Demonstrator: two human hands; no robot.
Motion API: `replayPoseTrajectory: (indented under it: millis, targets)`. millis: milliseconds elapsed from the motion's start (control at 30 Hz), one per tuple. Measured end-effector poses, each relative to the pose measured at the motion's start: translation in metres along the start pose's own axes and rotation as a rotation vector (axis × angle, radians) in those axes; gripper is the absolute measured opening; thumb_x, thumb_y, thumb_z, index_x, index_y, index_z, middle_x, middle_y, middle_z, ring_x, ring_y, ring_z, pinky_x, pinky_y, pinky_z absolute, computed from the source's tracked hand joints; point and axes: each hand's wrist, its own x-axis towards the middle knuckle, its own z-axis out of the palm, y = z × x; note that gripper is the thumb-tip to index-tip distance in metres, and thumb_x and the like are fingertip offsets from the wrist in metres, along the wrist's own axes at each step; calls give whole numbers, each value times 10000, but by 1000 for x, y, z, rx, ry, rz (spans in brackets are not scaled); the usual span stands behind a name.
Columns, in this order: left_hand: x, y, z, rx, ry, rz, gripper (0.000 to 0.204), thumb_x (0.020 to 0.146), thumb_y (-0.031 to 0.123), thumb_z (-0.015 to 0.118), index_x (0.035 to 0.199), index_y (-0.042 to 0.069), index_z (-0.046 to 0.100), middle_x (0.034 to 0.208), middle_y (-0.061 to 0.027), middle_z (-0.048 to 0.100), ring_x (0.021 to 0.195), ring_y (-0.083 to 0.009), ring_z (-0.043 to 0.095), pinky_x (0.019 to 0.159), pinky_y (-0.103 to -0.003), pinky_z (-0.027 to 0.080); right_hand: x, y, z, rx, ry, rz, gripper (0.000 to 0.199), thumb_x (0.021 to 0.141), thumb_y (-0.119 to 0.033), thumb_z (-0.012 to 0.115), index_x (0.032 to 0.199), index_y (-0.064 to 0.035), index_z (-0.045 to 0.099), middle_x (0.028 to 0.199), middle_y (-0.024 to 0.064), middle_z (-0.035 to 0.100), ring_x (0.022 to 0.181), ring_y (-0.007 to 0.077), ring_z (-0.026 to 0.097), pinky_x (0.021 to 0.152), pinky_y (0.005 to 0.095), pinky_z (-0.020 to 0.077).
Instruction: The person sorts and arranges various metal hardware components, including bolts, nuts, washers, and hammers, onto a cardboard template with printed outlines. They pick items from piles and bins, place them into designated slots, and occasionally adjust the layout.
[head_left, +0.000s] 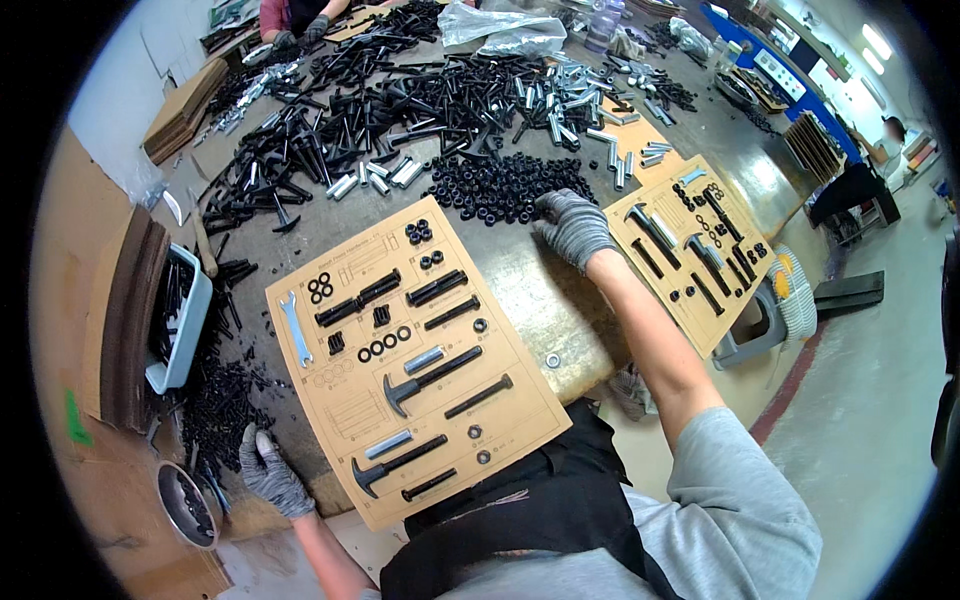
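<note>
Right hand (575, 228), gloved fingers spread and holding nothing, is reaching into black ring pile (505, 190) upper centre, while left hand (270, 475), curled at lower left, grip unclear, is steadying near the cardboard template (500, 400), centre frame.

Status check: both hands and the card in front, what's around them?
Left hand gloved, resting by small black screws. Right hand gloved, at black washer pile. Cardboard layout card partly filled. Loose washer beside it.

Workbench (520, 290) — cardboard sheets (345, 405), loose bolts (400, 100)
</note>
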Motion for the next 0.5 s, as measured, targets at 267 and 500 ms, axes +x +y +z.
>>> replayPoseTrajectory:
  millis: [267, 500]
  targets:
    - [22, 175, 108, -125, -610, 303, 238, 848, 84, 587, 1060, -4, 652, 955, -89, 660, 868, -184, 612, 792, -299, 486, 27, 9, 9, -165, -141, -120, 209, 765, -253, 672, 902, -96, 674, 936, 154, 634, 890, 342, 623, 769, 441, 512]
    - [1, 226, 278, 88, -1027, 742, 329, 845, 206, 581, 1133, 55, 625, 1035, -124, 649, 936, -264, 637, 830, -368, 503, 20, -7, 2, -47, -131, -65, 361, 758, -342, 699, 1004, -87, 627, 968, 161, 623, 907, 350, 620, 782, 443, 503]
